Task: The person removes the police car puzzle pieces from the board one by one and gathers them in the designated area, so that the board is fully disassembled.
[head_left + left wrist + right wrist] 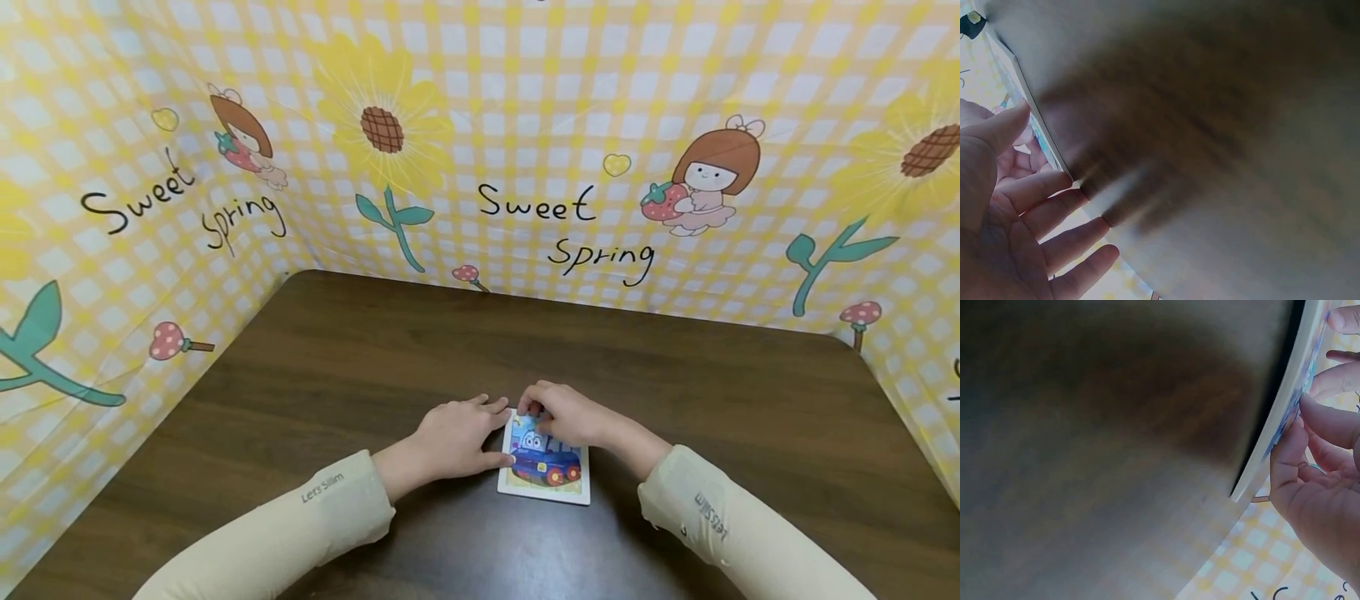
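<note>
A small picture puzzle (543, 479) in a white frame lies flat on the table, its print showing a blue cartoon vehicle with eyes and red wheels. My left hand (457, 437) rests at its left side, fingers spread and fairly straight, with the thumb on the frame's edge. Over the upper part of the picture, my right hand (566, 412) has its fingers curled down. In the right wrist view, the thumb and forefinger (1329, 422) pinch at the picture's surface, where a blue-green sliver of a puzzle piece (1316, 467) shows among the fingers. The hand hides most of that piece.
The dark brown wooden table (360, 350) has rounded far corners. A yellow checked cloth (495, 125) with sunflowers and lettering stands behind it and along both sides. Light sleeves (300, 517) cover both forearms.
</note>
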The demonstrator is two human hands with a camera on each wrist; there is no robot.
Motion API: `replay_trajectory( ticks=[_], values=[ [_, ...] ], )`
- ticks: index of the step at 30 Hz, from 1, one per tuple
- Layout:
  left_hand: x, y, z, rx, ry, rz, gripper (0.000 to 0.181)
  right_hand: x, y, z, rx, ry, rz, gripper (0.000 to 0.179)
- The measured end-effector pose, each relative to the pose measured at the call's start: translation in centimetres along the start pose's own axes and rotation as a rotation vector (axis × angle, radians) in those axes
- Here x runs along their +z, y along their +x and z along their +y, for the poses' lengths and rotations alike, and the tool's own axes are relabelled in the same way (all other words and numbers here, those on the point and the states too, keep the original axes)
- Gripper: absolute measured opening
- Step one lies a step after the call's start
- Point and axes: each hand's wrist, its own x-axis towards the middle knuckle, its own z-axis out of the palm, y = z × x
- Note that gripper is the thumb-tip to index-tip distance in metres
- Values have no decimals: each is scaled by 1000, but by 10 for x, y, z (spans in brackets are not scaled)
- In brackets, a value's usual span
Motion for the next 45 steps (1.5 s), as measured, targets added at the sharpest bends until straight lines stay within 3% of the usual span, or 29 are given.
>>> replay_trajectory(
  ticks=[6,30,45],
  values=[
    [1,1,-1,1,5,7,71,1,1,2,-26,2,5,22],
    [2,1,1,19,-20,8,69,-7,-5,2,-30,205,45,8],
    [0,2,0,-9,23,1,71,-23,-19,14,-34,233,84,9]
  ],
)
